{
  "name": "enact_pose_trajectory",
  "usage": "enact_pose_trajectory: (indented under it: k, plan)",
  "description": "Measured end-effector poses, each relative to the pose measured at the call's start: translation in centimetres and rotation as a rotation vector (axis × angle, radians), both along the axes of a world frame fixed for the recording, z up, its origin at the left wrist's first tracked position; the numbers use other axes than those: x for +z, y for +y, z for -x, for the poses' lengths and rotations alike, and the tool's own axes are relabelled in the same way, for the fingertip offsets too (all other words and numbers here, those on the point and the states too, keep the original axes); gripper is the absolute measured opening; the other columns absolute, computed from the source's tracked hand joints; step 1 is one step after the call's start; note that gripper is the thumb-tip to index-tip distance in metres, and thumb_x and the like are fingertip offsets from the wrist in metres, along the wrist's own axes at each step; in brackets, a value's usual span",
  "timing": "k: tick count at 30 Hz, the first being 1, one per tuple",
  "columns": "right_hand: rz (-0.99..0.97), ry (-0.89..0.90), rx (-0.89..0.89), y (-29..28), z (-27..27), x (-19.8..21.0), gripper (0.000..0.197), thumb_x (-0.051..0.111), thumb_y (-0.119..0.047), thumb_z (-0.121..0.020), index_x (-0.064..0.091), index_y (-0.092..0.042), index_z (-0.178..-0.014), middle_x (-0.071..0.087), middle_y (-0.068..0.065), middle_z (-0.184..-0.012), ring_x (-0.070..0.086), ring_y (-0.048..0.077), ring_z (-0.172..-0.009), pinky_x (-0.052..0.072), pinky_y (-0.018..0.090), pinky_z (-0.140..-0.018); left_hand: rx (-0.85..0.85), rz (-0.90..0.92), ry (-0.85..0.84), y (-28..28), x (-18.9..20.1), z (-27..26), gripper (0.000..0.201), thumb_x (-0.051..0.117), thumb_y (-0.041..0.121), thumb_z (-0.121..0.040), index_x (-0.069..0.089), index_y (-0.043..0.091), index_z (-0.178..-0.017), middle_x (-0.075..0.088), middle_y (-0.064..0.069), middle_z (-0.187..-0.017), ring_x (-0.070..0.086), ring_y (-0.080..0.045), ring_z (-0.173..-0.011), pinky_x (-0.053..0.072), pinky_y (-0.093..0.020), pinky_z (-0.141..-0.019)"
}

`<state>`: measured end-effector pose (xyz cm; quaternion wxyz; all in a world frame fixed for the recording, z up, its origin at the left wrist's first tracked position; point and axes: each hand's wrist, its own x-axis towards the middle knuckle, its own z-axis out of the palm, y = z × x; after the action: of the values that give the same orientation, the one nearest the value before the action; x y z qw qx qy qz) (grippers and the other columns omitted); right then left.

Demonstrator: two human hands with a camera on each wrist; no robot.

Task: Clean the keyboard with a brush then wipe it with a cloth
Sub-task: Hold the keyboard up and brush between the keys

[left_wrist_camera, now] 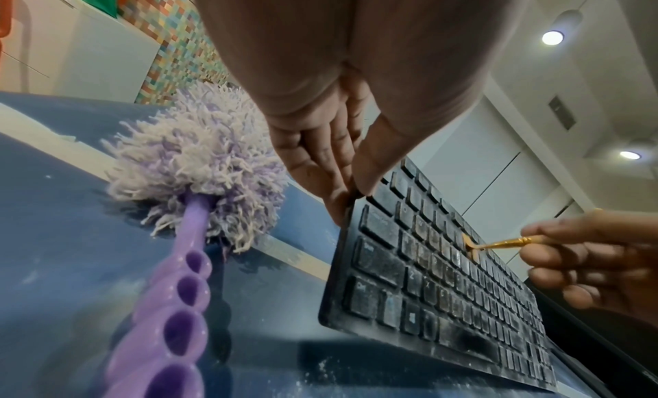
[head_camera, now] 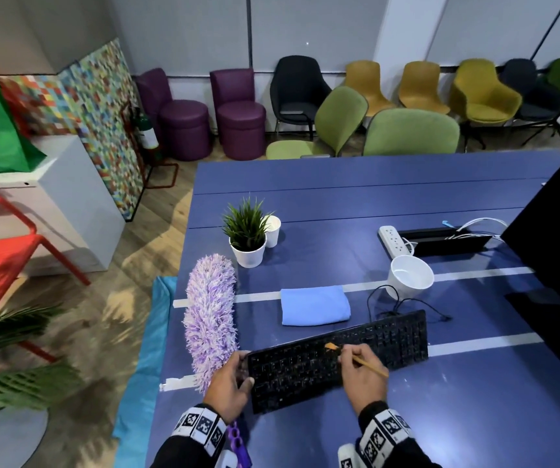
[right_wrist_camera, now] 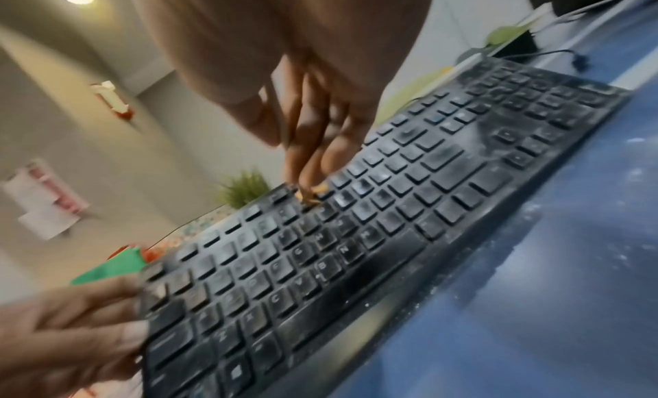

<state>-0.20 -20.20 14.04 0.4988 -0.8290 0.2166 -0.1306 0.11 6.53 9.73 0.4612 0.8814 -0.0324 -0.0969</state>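
A dusty black keyboard (head_camera: 366,346) (left_wrist_camera: 438,277) (right_wrist_camera: 356,249) lies slantwise near the front of the blue table (head_camera: 356,197). My left hand (head_camera: 243,369) (left_wrist_camera: 342,184) grips its left end, thumb on the top edge and fingers behind, and that end looks slightly raised. My right hand (head_camera: 349,358) (right_wrist_camera: 313,151) pinches a thin brush (head_camera: 371,366) (left_wrist_camera: 505,243) like a pen. Its orange bristles (head_camera: 331,346) (right_wrist_camera: 310,196) touch the upper key rows near the middle. A folded light-blue cloth (head_camera: 315,307) lies just behind the keyboard.
A fluffy purple duster (head_camera: 209,319) (left_wrist_camera: 199,156) lies left of the keyboard, its handle under my left wrist. Behind stand a potted plant (head_camera: 246,231), a paper cup (head_camera: 272,229), a white bowl (head_camera: 410,276), a power strip (head_camera: 393,239) and a dark monitor (head_camera: 555,238). White dust speckles the table.
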Motion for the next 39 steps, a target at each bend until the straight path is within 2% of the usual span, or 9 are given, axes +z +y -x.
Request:
enact_pose_trajectory:
  k: [4,8,12,16,20,25,28,33,39]
  plan:
    - [0.063,0.081,0.375,1.6,1.3,0.4,0.019,0.065,-0.017,-0.085,0.064,-0.021,-0.067,0.07,-0.005,-0.064,0.065,0.006,-0.063,0.047,0.015,-0.058,-0.007,-0.004,-0.005,0.2,-0.4,-0.2,0.057,0.063,0.005,-0.081,0.042,0.049,-0.109,0.073,0.012,-0.094,0.068,0.0,-0.086,0.053,-0.025,-0.084]
    - [0.015,0.026,0.165,1.0,1.4,-0.4,0.021,0.064,-0.012,-0.085,0.062,-0.021,-0.067,0.069,0.001,-0.062,0.063,0.013,-0.06,0.045,0.014,-0.055,0.011,0.016,-0.027,0.1,-0.4,-0.5,0.057,0.063,0.003,-0.079,0.044,0.048,-0.108,0.072,0.014,-0.092,0.069,-0.004,-0.082,0.055,-0.026,-0.082]
    - [0.002,0.087,0.378,1.6,1.5,0.0,0.02,0.064,-0.015,-0.086,0.064,-0.024,-0.069,0.072,-0.009,-0.069,0.068,0.004,-0.067,0.053,0.022,-0.066,-0.002,0.005,-0.038,0.2,-0.4,-0.4,0.059,0.064,0.0,-0.079,0.043,0.048,-0.107,0.067,0.021,-0.096,0.069,-0.006,-0.078,0.054,-0.023,-0.077]
    - [-0.07,0.04,0.163,1.1,0.8,-0.2,0.023,0.064,-0.01,-0.084,0.064,-0.021,-0.063,0.071,-0.008,-0.064,0.068,0.008,-0.064,0.054,0.026,-0.065,-0.007,-0.004,-0.036,0.1,-0.1,-0.3,0.064,0.063,-0.001,-0.08,0.042,0.052,-0.107,0.066,0.025,-0.096,0.068,-0.004,-0.078,0.051,-0.015,-0.074]
    - [-0.099,0.102,0.461,3.3,1.1,0.4,0.016,0.064,-0.014,-0.085,0.065,-0.021,-0.07,0.073,-0.007,-0.07,0.07,0.008,-0.069,0.058,0.031,-0.07,-0.009,-0.019,-0.031,0.2,-0.2,-0.6,0.056,0.063,0.0,-0.08,0.044,0.045,-0.108,0.066,0.025,-0.097,0.068,-0.003,-0.08,0.052,-0.018,-0.076]
    - [-0.09,0.051,0.331,2.6,0.9,-0.5,0.021,0.064,-0.016,-0.086,0.062,-0.023,-0.066,0.072,-0.006,-0.068,0.07,0.009,-0.068,0.058,0.033,-0.066,0.013,-0.02,-0.026,0.0,-0.1,-0.5,0.046,0.064,0.001,-0.08,0.049,0.034,-0.107,0.068,0.022,-0.094,0.068,-0.002,-0.08,0.054,-0.021,-0.078]
    - [-0.018,0.115,0.575,3.4,1.5,0.3,0.018,0.062,-0.025,-0.087,0.062,-0.024,-0.07,0.073,-0.006,-0.071,0.069,0.007,-0.069,0.057,0.028,-0.067,0.012,-0.031,-0.03,0.1,-0.4,-0.4,0.05,0.064,0.001,-0.079,0.046,0.039,-0.107,0.072,0.011,-0.088,0.069,-0.002,-0.081,0.053,-0.017,-0.077]
    - [-0.04,0.038,0.356,2.5,1.5,-0.3,0.019,0.062,-0.018,-0.088,0.062,-0.024,-0.07,0.07,-0.001,-0.066,0.067,0.015,-0.063,0.055,0.032,-0.059,0.01,-0.032,-0.039,0.0,-0.4,-0.3,0.046,0.064,0.002,-0.079,0.048,0.037,-0.104,0.073,0.01,-0.087,0.068,-0.001,-0.08,0.053,-0.018,-0.077]
    - [-0.022,0.043,0.711,6.8,2.3,0.3,0.01,0.061,-0.029,-0.086,0.066,-0.026,-0.078,0.073,-0.006,-0.074,0.066,0.005,-0.067,0.055,0.026,-0.065,0.013,-0.036,-0.048,-0.2,-0.1,-0.5,0.057,0.063,0.002,-0.077,0.045,0.049,-0.104,0.07,0.018,-0.089,0.068,-0.001,-0.079,0.05,-0.014,-0.075]
